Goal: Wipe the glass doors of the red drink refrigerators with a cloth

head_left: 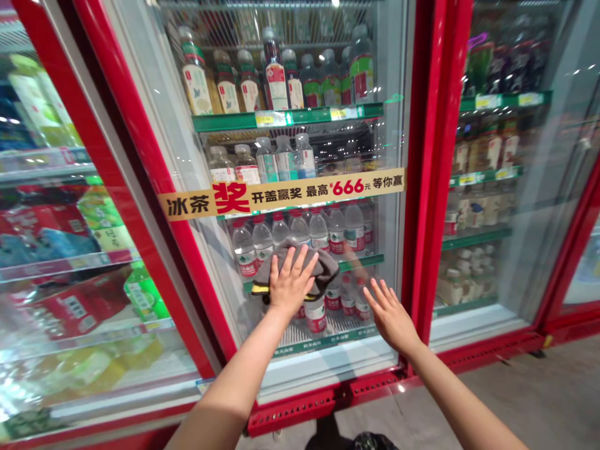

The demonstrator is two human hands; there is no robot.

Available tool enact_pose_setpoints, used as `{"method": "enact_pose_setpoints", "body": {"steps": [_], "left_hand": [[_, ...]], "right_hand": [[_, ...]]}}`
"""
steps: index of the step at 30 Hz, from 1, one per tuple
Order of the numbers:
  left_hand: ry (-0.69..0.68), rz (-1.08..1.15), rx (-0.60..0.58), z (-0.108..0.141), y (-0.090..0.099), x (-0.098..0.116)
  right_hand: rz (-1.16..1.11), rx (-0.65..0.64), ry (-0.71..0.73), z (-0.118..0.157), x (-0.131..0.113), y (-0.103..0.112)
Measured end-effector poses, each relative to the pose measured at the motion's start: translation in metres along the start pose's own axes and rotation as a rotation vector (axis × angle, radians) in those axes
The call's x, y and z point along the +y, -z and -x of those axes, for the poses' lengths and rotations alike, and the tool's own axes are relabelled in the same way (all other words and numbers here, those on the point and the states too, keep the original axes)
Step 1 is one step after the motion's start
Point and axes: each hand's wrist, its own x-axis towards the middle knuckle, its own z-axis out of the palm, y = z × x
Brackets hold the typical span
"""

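Note:
My left hand (291,284) lies with fingers spread on a grey cleaning cloth (323,270) with a dark and yellow edge, holding it against the glass door of a red-framed drinks fridge. The cloth is bunched around my fingers, below the yellow banner strip (285,192) on the glass. To the right, my right hand (391,315) is open and holds nothing, its fingers stretched toward the lower right of the same door. I cannot tell whether it touches the glass. Behind the cloth, water bottles (319,230) stand on a shelf, partly hidden.
The door's red frame (424,187) runs up on the right. Another fridge (492,237) with bottles stands beyond it. At the left is a glass-fronted case (84,250) of packaged drinks, blurred. A red base grille (323,400) meets the grey floor (515,387).

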Motion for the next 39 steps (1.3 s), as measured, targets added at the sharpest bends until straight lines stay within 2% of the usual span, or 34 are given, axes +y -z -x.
{"method": "enact_pose_setpoints", "body": {"steps": [2, 4, 6, 8, 9, 10, 12, 15, 16, 18, 20, 23, 25, 26, 28, 31, 33, 35, 39], "left_hand": [[0.044, 0.026, -0.008, -0.023, -0.004, 0.021], [-0.069, 0.036, -0.015, -0.029, -0.009, 0.037], [-0.26, 0.037, -0.014, -0.016, -0.013, 0.041], [-0.413, 0.035, -0.013, 0.004, -0.013, 0.033], [-0.444, 0.031, -0.014, 0.013, -0.012, 0.026], [-0.437, 0.027, -0.013, 0.017, -0.01, 0.019], [-0.307, 0.025, -0.006, 0.011, -0.007, 0.01], [0.015, 0.06, -0.009, -0.026, -0.006, 0.019], [0.063, 0.077, -0.015, -0.04, -0.007, 0.027], [0.016, 0.088, -0.02, -0.057, -0.012, 0.045], [-0.149, 0.073, -0.016, -0.053, -0.017, 0.058], [-0.388, 0.044, -0.02, -0.017, -0.022, 0.057], [-0.474, 0.036, -0.032, 0.005, -0.021, 0.047], [-0.481, 0.033, -0.034, 0.009, -0.02, 0.042], [-0.404, 0.028, -0.026, 0.001, -0.017, 0.037], [-0.158, 0.047, 0.006, -0.039, -0.013, 0.045], [-0.08, 0.086, 0.012, -0.061, -0.013, 0.057], [-0.124, 0.112, -0.003, -0.064, -0.016, 0.068], [-0.452, 0.126, -0.052, -0.028, -0.026, 0.076]], "right_hand": [[-0.017, 0.001, -0.003, -0.001, 0.0, -0.002], [-0.034, 0.006, -0.009, -0.002, 0.0, -0.002], [-0.052, 0.002, -0.008, -0.003, 0.003, -0.002], [-0.07, -0.012, 0.002, -0.002, 0.006, -0.003], [-0.077, -0.018, 0.006, -0.002, 0.008, -0.004], [-0.082, -0.023, 0.007, -0.001, 0.01, -0.005], [-0.085, -0.025, -0.001, -0.001, 0.011, -0.008], [-0.074, -0.029, -0.021, -0.002, 0.009, -0.01], [-0.07, -0.03, -0.023, -0.003, 0.009, -0.01], [-0.062, -0.037, -0.017, -0.004, 0.009, -0.008], [-0.052, -0.049, 0.006, -0.004, 0.012, -0.003], [-0.005, -0.085, 0.057, 0.004, 0.022, 0.005], [0.052, -0.103, 0.076, 0.012, 0.03, 0.01], [0.082, -0.106, 0.076, 0.016, 0.034, 0.012], [0.135, -0.092, 0.057, 0.024, 0.042, 0.014], [0.192, -0.048, -0.026, 0.032, 0.048, 0.014], [0.21, -0.019, -0.09, 0.036, 0.049, 0.011], [0.21, 0.004, -0.126, 0.042, 0.05, 0.006], [0.191, 0.023, -0.12, 0.053, 0.055, 0.001]]}}
